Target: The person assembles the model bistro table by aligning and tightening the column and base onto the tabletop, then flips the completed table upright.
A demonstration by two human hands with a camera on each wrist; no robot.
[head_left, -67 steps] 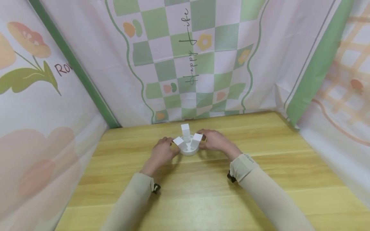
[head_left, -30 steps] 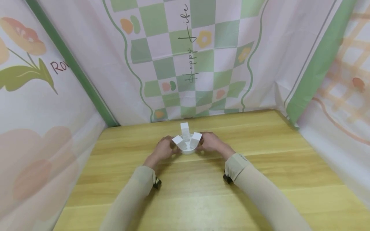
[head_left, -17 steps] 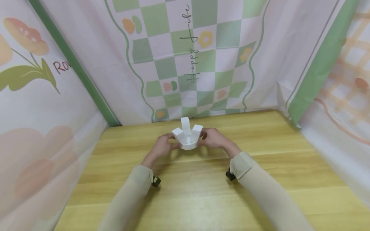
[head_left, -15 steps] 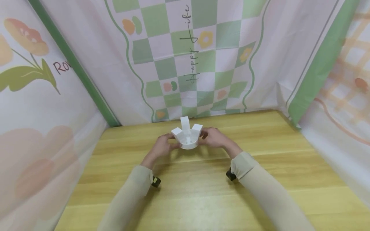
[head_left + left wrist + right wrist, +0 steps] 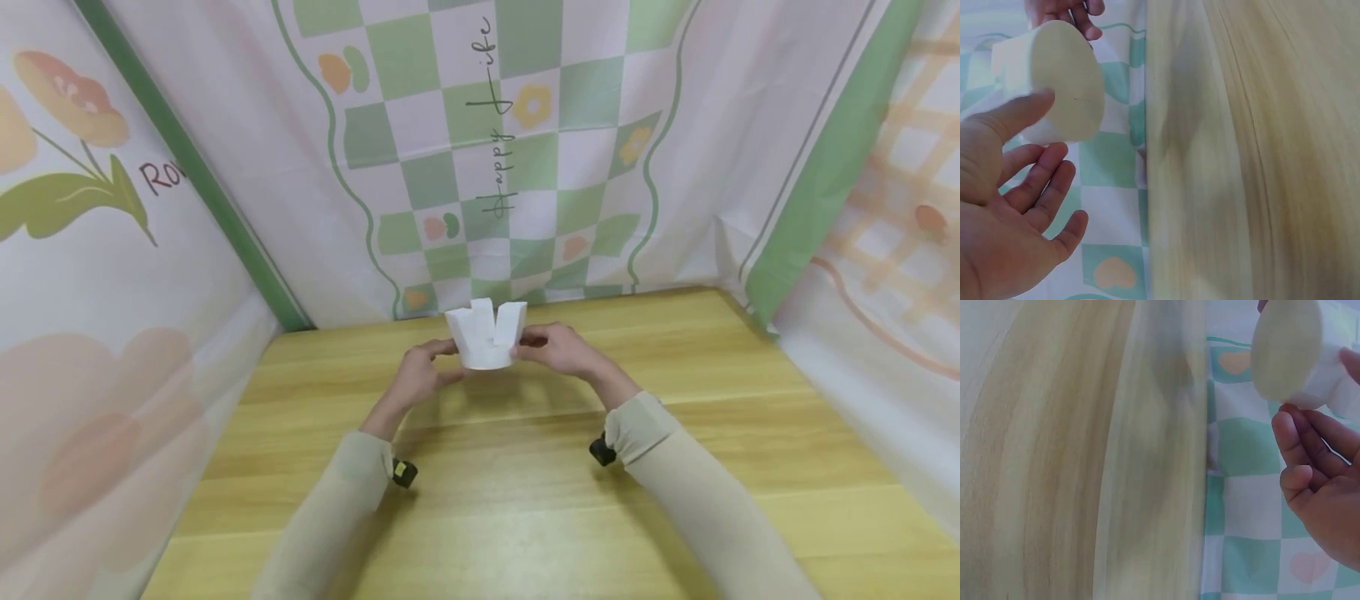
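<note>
A white round-based holder (image 5: 483, 354) with several broad upright prongs is held up off the table near its back edge. On its left side my left hand (image 5: 415, 382) grips it between thumb and fingers. My right hand (image 5: 566, 348) pinches the opposite side. In the left wrist view the pale flat underside (image 5: 1072, 69) faces the camera, with my left thumb (image 5: 1029, 111) over its edge and fingertips below. The right wrist view shows that holder (image 5: 1288, 356) tilted, my right fingers (image 5: 1291, 440) under its side and the thumb at the wall.
A wood-grain table (image 5: 487, 500) spreads under both arms. Behind it hangs a green-and-white checked curtain (image 5: 480, 167), close to the holder. Printed fabric panels (image 5: 135, 333) close in the left and right sides. Each wrist wears a small black camera (image 5: 403, 473).
Both hands have lifted the white holder from the table and tipped it, so its prongs lean away and its outer wall faces the head camera. The hands have risen with it.
</note>
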